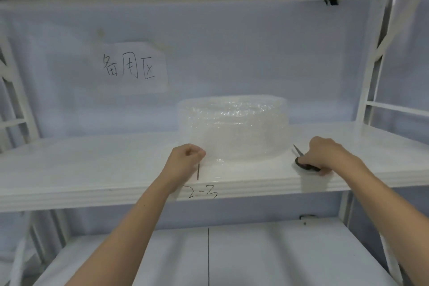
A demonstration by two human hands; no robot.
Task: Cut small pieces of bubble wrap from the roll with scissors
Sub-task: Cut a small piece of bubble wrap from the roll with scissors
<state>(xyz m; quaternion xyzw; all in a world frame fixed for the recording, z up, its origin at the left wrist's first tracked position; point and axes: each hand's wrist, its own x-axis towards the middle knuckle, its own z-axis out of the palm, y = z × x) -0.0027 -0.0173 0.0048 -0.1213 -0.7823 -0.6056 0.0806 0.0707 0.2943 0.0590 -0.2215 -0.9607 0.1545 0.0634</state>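
**Bubble wrap roll on a white shelf, both hands at its base**

The bubble wrap roll [233,127] stood on end near the middle of the white shelf [92,169], set back from the front edge and close to the pale back wall. It was wide and squat, clear and whitish, its layers glinting near the top, and a loose sheet hung down its front to the shelf surface.

The left hand [185,158] was at the lower left edge of that loose sheet, fingers [197,153] curled in tight and apparently pinching the wrap's edge, though the clear film made the contact hard to see. The right hand [325,153] lay on the shelf just right of the roll, its fingers curled round the dark handles of a pair of scissors [304,162]; the blades pointed up and left toward the roll's base, and I could not tell whether they were parted.

A short dark line was drawn on the shelf below the left hand, and "2-3" [203,193] was handwritten on the front edge. The shelf belonged to a white metal rack [371,65] with slatted supports overhead. A paper sign [132,67] with handwritten characters was stuck to the wall on the left. A lower shelf [255,258], crossed by a thin dark line, sat beneath.
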